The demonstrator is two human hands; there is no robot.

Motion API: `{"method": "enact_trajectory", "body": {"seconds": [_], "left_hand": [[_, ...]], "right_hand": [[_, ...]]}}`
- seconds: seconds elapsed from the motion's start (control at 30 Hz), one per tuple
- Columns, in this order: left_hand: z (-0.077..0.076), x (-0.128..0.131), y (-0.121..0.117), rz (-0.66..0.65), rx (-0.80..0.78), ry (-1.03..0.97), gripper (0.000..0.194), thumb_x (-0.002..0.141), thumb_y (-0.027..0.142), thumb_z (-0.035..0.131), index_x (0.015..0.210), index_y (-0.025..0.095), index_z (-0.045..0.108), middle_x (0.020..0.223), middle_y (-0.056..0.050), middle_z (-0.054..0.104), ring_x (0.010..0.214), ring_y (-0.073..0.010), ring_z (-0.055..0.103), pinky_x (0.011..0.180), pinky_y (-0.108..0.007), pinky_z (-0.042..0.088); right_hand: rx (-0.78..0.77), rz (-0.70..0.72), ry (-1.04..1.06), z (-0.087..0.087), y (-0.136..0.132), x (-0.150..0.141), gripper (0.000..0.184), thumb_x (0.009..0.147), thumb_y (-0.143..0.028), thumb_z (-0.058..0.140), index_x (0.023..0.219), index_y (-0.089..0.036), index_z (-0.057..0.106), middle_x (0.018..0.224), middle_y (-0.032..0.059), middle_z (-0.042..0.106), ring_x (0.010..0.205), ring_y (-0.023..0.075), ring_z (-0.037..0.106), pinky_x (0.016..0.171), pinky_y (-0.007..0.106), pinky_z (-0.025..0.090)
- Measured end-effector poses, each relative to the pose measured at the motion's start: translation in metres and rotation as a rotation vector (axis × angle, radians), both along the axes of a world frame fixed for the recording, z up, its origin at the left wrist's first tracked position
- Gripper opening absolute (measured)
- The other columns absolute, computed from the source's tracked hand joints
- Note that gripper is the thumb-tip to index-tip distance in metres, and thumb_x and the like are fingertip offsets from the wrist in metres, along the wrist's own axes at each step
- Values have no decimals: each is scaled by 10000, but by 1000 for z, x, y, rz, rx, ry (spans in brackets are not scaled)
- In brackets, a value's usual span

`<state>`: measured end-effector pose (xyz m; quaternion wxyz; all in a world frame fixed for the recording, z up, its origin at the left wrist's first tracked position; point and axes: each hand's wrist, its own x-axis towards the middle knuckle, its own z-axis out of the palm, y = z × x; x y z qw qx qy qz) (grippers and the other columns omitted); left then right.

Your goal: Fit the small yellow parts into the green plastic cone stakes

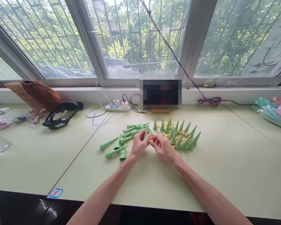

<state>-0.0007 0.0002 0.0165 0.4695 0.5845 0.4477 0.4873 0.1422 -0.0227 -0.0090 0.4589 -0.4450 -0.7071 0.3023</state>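
Note:
My left hand is closed round a green plastic spike that points up and away. My right hand meets it at the fingertips, pinched on a small yellow part at the spike's base. Left of my hands lies a loose pile of green spikes on their sides. Right of them several green cones stand upright in rows, with small yellow parts scattered among them.
The pale green table runs under a window sill. A power strip with cables, a black headset, a brown bag and plastic packets lie at the left. Coloured clips sit at the far right.

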Motion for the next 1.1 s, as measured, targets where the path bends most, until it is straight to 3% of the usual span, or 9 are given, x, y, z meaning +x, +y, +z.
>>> {"method": "enact_trajectory", "body": {"seconds": [0.17,0.57,1.1], "left_hand": [[2,0,-1,-11,-28,-12,250,782,415,668,820,174,614,683,10,538,584,-95,483,481,-193,393],[-3,0,0,-50,-55,-55,224,793,382,669,832,170,607,689,17,538,567,-74,460,470,-177,357],[-7,-1,2,-97,22,-43,221,824,382,651,858,170,597,681,14,555,546,-88,532,453,-193,390]], "right_hand": [[49,-3,-4,-3,1,0,101,920,-244,528,867,-197,599,750,10,626,597,133,479,568,257,367],[92,11,-70,-5,4,0,260,940,-224,462,683,-198,443,608,-30,446,563,119,376,545,245,284],[-17,33,-5,4,1,-2,339,964,-285,399,643,-191,454,603,-17,483,568,118,411,560,246,298]]}}
